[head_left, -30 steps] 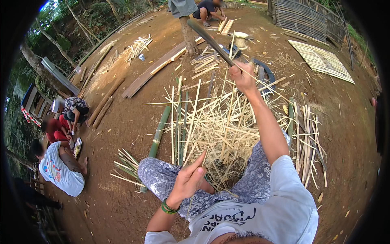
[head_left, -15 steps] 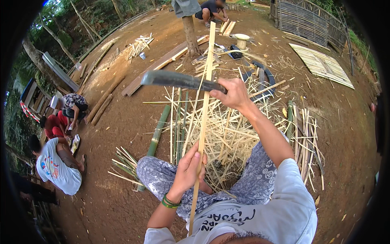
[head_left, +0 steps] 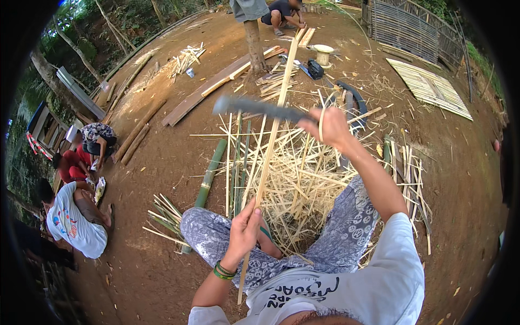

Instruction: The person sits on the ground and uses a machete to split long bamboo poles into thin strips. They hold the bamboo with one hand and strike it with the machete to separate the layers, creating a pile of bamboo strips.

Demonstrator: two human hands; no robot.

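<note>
head view: person sits cross-legged on bare dirt, lower centre of frame, working bamboo.
left hand (head_left: 245, 230): lower centre, fingers wrapped tight round the bamboo slat (head_left: 271, 146), near its low end; green bands on the wrist.
bamboo slat: long, pale, thin. Runs from below the left hand steeply up to upper centre, top end near the post. A short tail sticks out under the fist.
right hand (head_left: 331, 129): centre, right of the slat and higher than the left hand, fist clenched on the handle of the machete (head_left: 257, 107).
machete: dark blade points left from the right hand, roughly level, crossing the slat about two thirds up. Blade blurred; contact with the slat not clear.
offcut pile (head_left: 295, 173): pale bamboo strips heaped between the knees, behind the slat, centre of frame.
green bamboo pole (head_left: 210, 173): on the ground just left of the pile.
woven bamboo panel (head_left: 430, 86): flat on the dirt, upper right.
bamboo fence (head_left: 411, 27): behind the panel, top right.
post (head_left: 253, 38): upright, top centre; a person crouches just beyond it.
others: three people sit at the left edge, well apart from the work.
</note>
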